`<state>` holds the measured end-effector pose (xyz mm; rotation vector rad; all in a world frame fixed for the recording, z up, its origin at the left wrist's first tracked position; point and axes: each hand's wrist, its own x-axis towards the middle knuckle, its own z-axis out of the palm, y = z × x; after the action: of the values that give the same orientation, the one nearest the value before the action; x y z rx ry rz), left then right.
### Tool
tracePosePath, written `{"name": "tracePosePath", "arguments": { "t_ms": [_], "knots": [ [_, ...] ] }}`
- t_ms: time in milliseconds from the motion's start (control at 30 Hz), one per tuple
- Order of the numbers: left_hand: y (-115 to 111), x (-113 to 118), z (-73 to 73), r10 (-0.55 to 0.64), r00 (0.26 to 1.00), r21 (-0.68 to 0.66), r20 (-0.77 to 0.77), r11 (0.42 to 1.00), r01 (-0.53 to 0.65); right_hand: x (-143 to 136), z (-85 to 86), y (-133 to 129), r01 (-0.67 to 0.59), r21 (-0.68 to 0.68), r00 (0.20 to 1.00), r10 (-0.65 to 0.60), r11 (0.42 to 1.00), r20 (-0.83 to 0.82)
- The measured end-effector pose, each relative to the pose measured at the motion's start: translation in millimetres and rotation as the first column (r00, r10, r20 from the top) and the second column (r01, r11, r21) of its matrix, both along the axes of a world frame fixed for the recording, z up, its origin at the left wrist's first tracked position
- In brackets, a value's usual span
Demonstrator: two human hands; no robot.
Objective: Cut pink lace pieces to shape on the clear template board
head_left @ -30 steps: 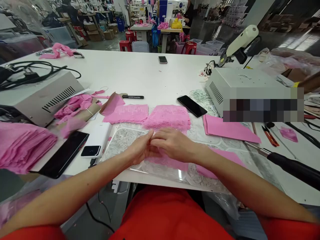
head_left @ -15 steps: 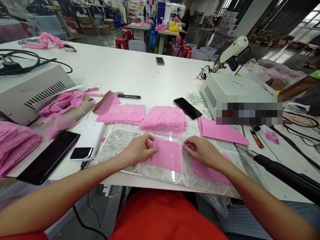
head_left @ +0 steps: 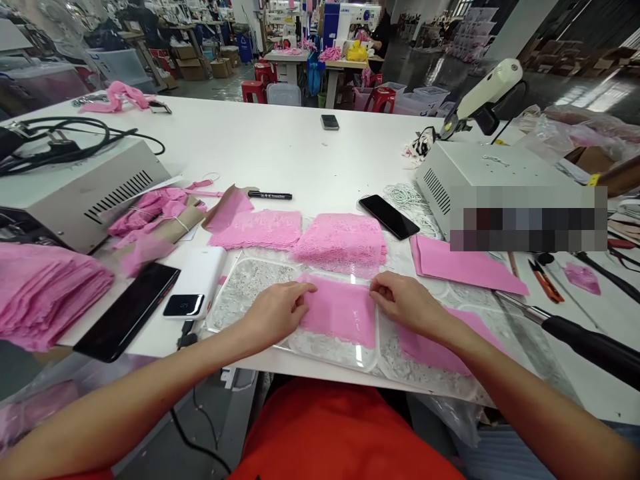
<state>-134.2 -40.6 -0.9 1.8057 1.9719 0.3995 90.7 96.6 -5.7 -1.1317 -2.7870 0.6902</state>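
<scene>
A pink fabric piece (head_left: 340,313) lies flat on a clear plastic sheet in front of me. My left hand (head_left: 283,310) is at its upper left corner, index finger stretched over the edge and thumb apart. At the upper right corner is my right hand (head_left: 400,300), its fingers pressed together at the edge; what they pinch is too small to make out. Just behind lie a lacy pink stack (head_left: 343,240) and another pink stack (head_left: 257,230). Another pink piece (head_left: 445,340) lies partly under my right forearm.
Left are a white power bank (head_left: 203,277), a black tablet (head_left: 127,310), a pink fabric pile (head_left: 50,293) and a grey box (head_left: 85,193). Right are a phone (head_left: 389,217), pink sheets (head_left: 465,267), a second grey box (head_left: 495,173) and a black-handled rod (head_left: 590,343).
The view has shifted, so the table things appear further right. My left index finger has straightened over the fabric's corner. My right hand stays by the right corner.
</scene>
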Motion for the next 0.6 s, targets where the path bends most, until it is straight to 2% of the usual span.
{"name": "tracePosePath", "arguments": {
  "t_ms": [100,200,267,367,433,600],
  "knots": [
    [-7,-3,2.0,0.006,0.998,-0.044,-0.058,0.999,-0.008,-10,2.0,-2,-0.024,0.011,1.000,0.024,1.000,0.016],
    [-11,-7,1.9,-0.013,0.990,0.039,-0.137,0.999,0.019,-11,0.9,-7,-0.011,0.060,1.000,0.012,0.998,-0.016],
    [-10,-8,0.6,-0.097,0.987,0.149,-0.125,0.982,0.115,-6,-0.3,-12,-0.035,0.080,0.996,0.041,0.996,-0.074],
    [-1,-9,-3.1,-0.318,0.947,0.223,-0.050,0.921,0.321,-1,-2.3,-21,-0.142,0.083,0.981,0.152,0.986,-0.125],
    [7,-8,-5.6,-0.414,0.910,0.191,-0.025,0.892,0.411,1,-4.5,-26,-0.193,0.092,0.973,0.203,0.977,-0.111],
    [15,-16,-3.9,-0.498,0.867,0.088,-0.033,0.862,0.498,-1,-11.2,-27,-0.200,0.060,0.976,0.204,0.978,-0.071]
  ]
}}
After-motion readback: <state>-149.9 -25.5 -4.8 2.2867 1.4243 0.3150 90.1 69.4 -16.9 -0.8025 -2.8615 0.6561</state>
